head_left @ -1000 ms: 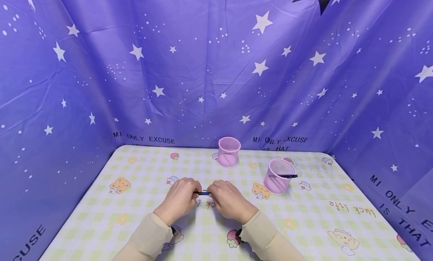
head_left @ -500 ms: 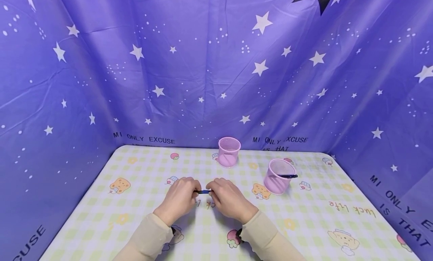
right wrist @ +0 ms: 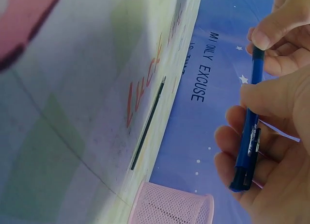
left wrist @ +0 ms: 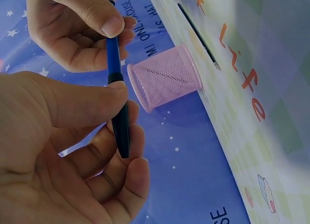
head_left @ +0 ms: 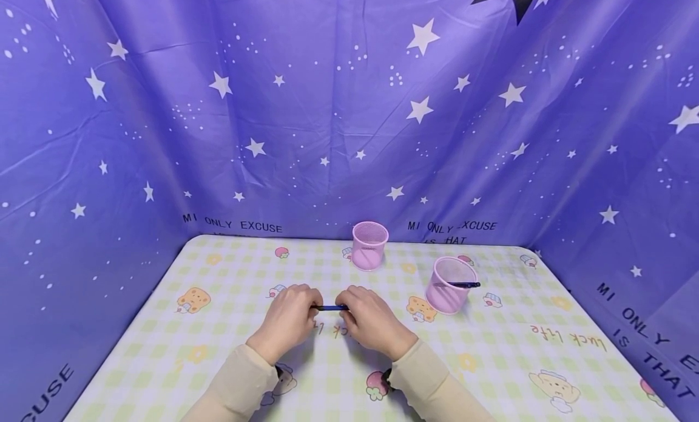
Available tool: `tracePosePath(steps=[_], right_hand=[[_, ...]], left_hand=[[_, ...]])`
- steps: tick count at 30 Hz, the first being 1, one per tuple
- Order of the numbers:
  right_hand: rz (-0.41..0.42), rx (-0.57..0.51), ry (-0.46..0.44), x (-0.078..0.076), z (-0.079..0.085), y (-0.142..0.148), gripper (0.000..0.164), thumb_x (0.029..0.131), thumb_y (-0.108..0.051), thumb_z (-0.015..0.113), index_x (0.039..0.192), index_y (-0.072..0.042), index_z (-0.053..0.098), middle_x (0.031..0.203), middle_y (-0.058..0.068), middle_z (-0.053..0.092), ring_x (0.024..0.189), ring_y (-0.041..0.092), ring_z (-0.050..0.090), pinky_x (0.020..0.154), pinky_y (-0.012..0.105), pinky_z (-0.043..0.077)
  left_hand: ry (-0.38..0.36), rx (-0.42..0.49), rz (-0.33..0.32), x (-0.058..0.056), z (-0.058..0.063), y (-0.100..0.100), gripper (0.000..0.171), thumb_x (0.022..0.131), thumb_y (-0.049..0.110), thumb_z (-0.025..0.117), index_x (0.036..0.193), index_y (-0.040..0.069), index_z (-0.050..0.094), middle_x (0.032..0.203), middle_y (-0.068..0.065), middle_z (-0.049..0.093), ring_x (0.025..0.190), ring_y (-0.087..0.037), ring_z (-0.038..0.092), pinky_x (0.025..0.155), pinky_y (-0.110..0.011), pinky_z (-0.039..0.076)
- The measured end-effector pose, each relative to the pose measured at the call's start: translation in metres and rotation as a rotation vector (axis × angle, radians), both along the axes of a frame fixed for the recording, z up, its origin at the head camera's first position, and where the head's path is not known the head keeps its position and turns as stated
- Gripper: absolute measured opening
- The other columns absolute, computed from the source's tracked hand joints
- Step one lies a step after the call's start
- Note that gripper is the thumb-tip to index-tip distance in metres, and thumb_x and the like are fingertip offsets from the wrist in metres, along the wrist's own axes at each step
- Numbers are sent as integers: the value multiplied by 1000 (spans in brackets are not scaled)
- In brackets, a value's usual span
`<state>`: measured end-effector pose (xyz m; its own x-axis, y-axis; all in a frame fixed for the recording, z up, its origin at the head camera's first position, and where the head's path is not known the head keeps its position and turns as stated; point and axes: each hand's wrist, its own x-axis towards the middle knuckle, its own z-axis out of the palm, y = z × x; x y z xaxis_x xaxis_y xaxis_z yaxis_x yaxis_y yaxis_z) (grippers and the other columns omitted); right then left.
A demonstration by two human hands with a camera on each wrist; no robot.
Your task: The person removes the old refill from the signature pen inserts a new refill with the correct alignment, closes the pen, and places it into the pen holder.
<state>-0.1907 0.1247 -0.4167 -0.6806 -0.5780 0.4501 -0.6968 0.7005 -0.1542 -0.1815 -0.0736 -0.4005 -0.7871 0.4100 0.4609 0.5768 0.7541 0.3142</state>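
Observation:
Both hands hold one blue ballpoint pen (head_left: pixel 330 308) crosswise between them above the table. My left hand (head_left: pixel 290 317) pinches its black tip end with thumb and fingers; in the left wrist view the dark cone (left wrist: pixel 121 136) lies against the fingers. The right hand (head_left: pixel 374 320) grips the blue barrel (right wrist: pixel 249 132), and the clip side shows in the right wrist view. On the tablecloth beyond the hands lies a thin dark pen refill (right wrist: pixel 148 122) with a metal tip, also seen in the left wrist view; the hands hide it from the head view.
A pink mesh pen cup (head_left: pixel 369 247) stands near the back edge. Right of it, a second pink cup (head_left: pixel 449 288) holds a dark pen (head_left: pixel 464 284) that leans out over the rim. Purple star-printed cloth (head_left: pixel 306 106) hangs around the checked tablecloth (head_left: pixel 147 361).
The hands have drawn slightly apart and a little farther from the body, so a longer stretch of the pen shows between them. Both cups stay put.

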Motion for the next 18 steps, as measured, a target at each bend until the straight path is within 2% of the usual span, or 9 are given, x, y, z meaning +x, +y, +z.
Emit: tracePosePath(steps=[8,18], right_hand=[[-19,-7,-14,1,1,0,11,85,-10,67,93,-16,62,83,-9,54,75,8,51,69,30,45],[-20,-41,18,0,0,-1,11,83,-7,68,90,-14,64,82,-9,56,76,9,53,69,30,46]], left_hand=[[0,4,15,0,0,0,19,71,-4,74,75,13,66,70,2,58,66,-16,54,65,-34,44],[20,4,35,-1,-3,0,18,69,-3,72,72,13,65,67,4,56,63,-13,53,61,-31,44]])
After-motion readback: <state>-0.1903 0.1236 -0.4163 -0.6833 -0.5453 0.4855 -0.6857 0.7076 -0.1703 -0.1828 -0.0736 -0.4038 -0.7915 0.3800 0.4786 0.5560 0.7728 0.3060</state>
